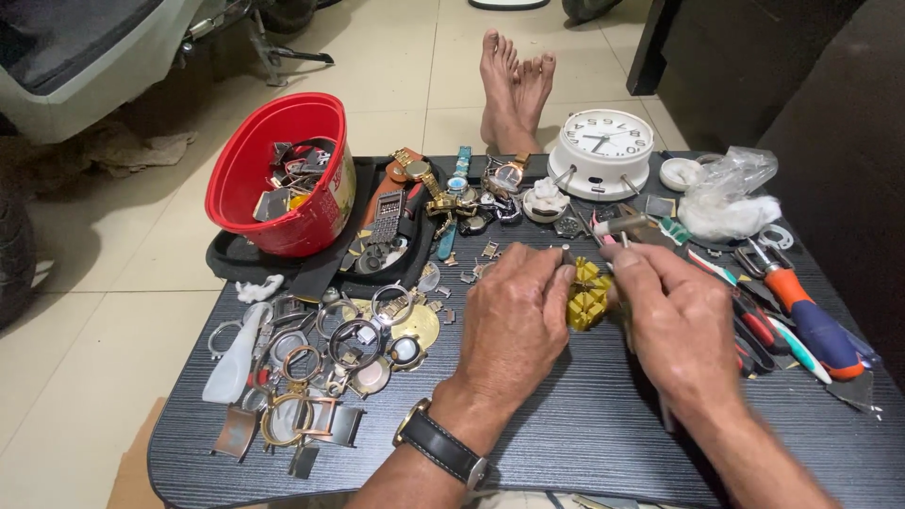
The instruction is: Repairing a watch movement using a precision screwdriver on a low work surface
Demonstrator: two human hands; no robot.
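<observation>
My left hand [514,325] and my right hand [674,325] meet over the dark table [584,424], both gripping a small yellow slotted block [588,294] between the fingertips. A thin metal tool [626,226] sticks up just behind my right fingers; which hand steadies it is unclear. A dark-strapped wristwatch [438,445] sits on my left wrist. Left of my left hand lies a heap of watch cases, rings and bezels [330,353].
A red bucket [283,174] of parts stands at the back left beside a black tray of watches [415,212]. A white round clock [603,151], a plastic bag [726,193] and screwdrivers [811,316] lie at the right. Bare feet [514,85] rest on the floor beyond.
</observation>
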